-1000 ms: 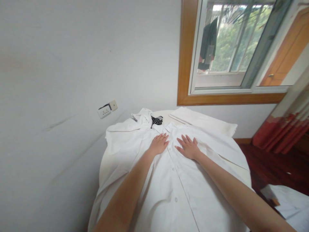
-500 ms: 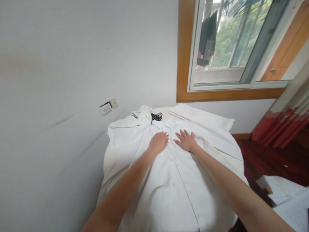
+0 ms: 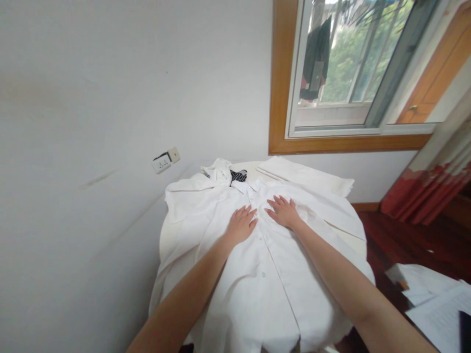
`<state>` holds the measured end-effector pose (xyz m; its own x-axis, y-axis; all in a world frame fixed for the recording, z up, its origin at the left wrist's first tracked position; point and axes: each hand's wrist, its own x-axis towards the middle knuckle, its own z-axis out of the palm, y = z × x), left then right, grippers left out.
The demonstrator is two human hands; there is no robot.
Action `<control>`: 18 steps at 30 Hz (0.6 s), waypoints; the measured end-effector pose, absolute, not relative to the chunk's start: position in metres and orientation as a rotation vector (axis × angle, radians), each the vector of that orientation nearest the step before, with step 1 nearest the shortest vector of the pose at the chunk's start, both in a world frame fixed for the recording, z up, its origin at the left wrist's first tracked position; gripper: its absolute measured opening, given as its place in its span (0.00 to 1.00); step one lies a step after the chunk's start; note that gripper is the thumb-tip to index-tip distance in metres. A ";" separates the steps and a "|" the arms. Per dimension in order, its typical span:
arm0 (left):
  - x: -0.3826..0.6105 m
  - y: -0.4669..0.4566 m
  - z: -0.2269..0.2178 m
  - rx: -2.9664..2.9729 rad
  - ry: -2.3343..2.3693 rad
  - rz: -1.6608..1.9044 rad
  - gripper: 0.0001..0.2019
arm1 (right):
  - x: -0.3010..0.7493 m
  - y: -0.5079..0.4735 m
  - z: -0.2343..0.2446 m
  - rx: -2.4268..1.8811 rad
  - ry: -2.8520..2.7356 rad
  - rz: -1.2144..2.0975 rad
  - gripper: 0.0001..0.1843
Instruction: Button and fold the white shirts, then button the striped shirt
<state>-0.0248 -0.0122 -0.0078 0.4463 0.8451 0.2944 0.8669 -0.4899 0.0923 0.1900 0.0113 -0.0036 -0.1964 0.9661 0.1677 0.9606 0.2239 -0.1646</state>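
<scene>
The left hand (image 3: 241,224) and right hand (image 3: 282,212) rest open, palms down, 1 either side of the middle of the white button-front cloth shirt (image 3: 245,289) covering the round cream table (image 3: 165,238), presumably steadying it.

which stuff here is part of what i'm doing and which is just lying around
In the job:
- buttoned white shirt, spread out
- left hand and right hand, both flat on it
- table beneath

Apparently just lying about:
- black striped cloth
- bunched white cloth
- papers, lower right
</scene>
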 end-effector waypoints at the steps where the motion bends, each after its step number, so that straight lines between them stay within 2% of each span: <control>1: -0.025 -0.012 -0.008 -2.613 -1.550 -0.473 0.22 | 0.189 0.011 -0.004 -1.836 -2.258 0.028 0.33; 7: -0.023 -0.015 -0.005 -2.632 -1.577 -0.486 0.21 | 0.188 0.009 -0.001 -1.931 -2.275 0.075 0.35; 11: -0.020 -0.023 0.012 -2.646 -1.592 -0.527 0.18 | 0.191 0.002 0.012 -1.822 -2.285 0.099 0.34; 14: -0.019 -0.036 0.028 -2.714 -1.559 -0.533 0.12 | 0.191 -0.016 0.024 -1.607 -2.239 0.061 0.25; 16: -0.018 -0.048 0.035 -2.781 -1.543 -0.504 0.10 | 0.187 -0.034 0.031 -1.468 -2.272 0.167 0.16; 18: -0.017 -0.061 0.036 -2.845 -1.545 -0.489 0.09 | 0.181 -0.054 0.034 -1.387 -2.334 0.336 0.11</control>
<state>-0.0171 -0.0610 0.0356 0.5121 0.8363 0.1958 0.7968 -0.5477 0.2551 0.1815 -0.0544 0.0340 -0.4255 0.8784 0.2176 0.7815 0.4779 -0.4012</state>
